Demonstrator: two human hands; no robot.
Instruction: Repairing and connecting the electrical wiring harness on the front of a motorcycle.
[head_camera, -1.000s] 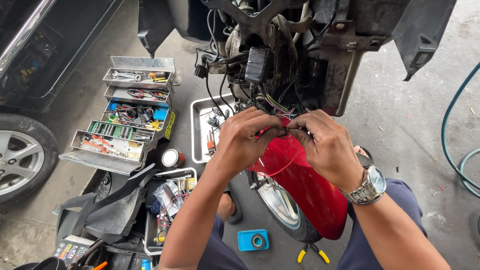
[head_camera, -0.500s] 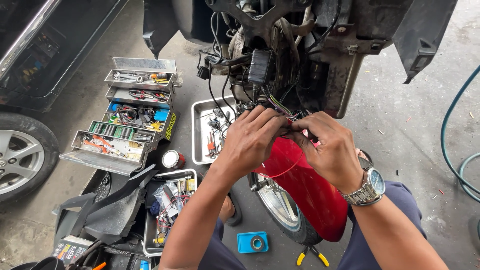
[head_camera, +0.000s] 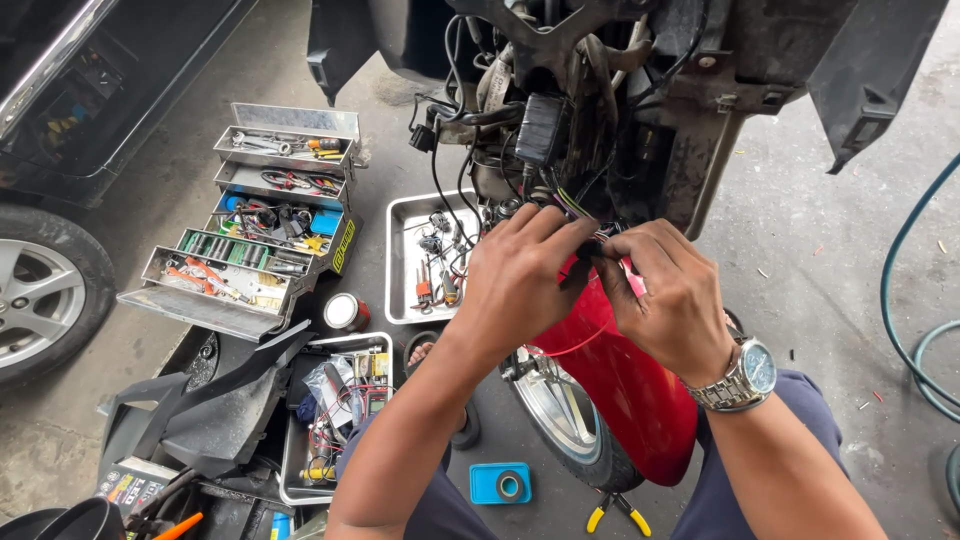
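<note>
Both my hands meet at a bundle of wires (head_camera: 590, 222) hanging from the stripped front of a motorcycle (head_camera: 610, 110). My left hand (head_camera: 520, 275) pinches the wires from the left. My right hand (head_camera: 672, 300), with a metal wristwatch (head_camera: 745, 375), pinches them from the right. A thin red wire (head_camera: 575, 345) loops down below my hands. Under them sits the red front fender (head_camera: 620, 385) over the front wheel (head_camera: 565, 420). My fingers hide the wire ends.
An open tiered metal toolbox (head_camera: 255, 225) stands on the floor at left. A steel tray (head_camera: 420, 255) holds small parts. A second tray (head_camera: 340, 420) holds wires and tools. Blue tape box (head_camera: 500, 483), yellow-handled pliers (head_camera: 620, 512), car wheel (head_camera: 40, 300), green hose (head_camera: 915, 320).
My hands have stayed together on the wire bundle, shifting slightly up and closer to the motorcycle's wiring. Nothing else on the floor has moved.
</note>
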